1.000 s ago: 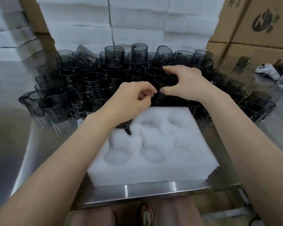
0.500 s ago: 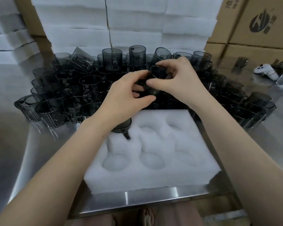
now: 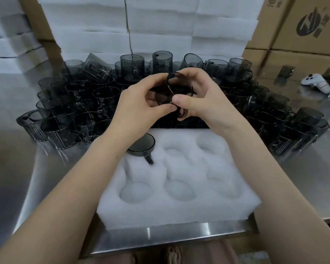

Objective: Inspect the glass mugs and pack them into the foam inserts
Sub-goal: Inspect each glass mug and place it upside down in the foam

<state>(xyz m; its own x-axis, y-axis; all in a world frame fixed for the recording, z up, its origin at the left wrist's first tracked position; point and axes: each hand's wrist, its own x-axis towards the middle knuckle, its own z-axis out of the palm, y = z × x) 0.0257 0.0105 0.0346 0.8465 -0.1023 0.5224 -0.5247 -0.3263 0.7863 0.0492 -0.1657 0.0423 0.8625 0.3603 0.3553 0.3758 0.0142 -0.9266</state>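
Left hand [image 3: 137, 107], right hand [image 3: 206, 103] both pinch tilted mug [image 3: 163, 97]. Loose mugs [image 3: 80, 92] crowd behind hands; foam insert [image 3: 198, 206] below, packed mug [image 3: 141, 144] under left wrist.

A brushed steel bench [image 3: 13, 168] is seen filling the foreground, with soft, diffuse light reflected in pale streaks across its surface and along its front edge. Behind it, the view is closed off by stacks of white foam slabs [image 3: 160, 25], and more such stacks [image 3: 8, 39] are piled at the far left, parted from the first by brown cardboard [image 3: 44, 20]. Cardboard cartons [image 3: 274, 25] printed with a dark logo [image 3: 311, 24] are stacked at the right. A white controller [image 3: 316, 83] is laid on the bench near them.
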